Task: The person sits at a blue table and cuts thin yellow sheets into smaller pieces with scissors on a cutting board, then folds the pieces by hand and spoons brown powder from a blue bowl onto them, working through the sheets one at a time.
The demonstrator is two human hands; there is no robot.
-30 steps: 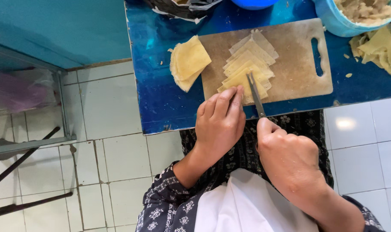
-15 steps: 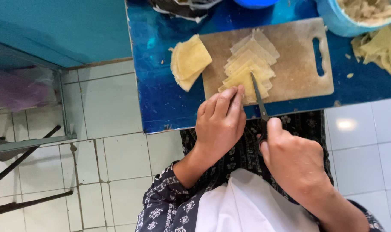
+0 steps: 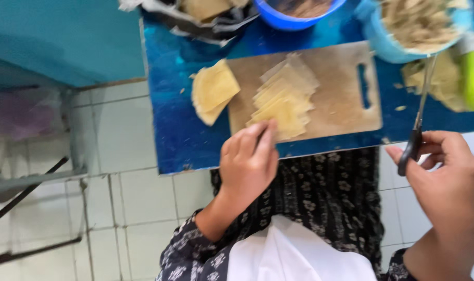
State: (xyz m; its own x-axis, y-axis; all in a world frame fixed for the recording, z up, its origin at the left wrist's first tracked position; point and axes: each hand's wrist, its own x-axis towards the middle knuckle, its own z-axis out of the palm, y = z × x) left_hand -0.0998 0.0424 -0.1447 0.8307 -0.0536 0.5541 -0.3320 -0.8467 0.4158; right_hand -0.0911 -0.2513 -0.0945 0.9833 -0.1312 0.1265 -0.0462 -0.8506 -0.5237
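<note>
Wrappers (image 3: pixel 284 106) under left hand (image 3: pixel 247 166); knife (image 3: pixel 418 122) in right hand (image 3: pixel 450 182).

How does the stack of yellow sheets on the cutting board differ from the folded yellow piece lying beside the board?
The stack of yellow sheets lies on the wooden cutting board, fanned into several flat, angular layers; the folded yellow piece lies off the board on the blue table, a single rounded lump. The left hand touches the stack's near edge; nothing touches the folded piece. Both are pale yellow, thin and dough-like.
</note>
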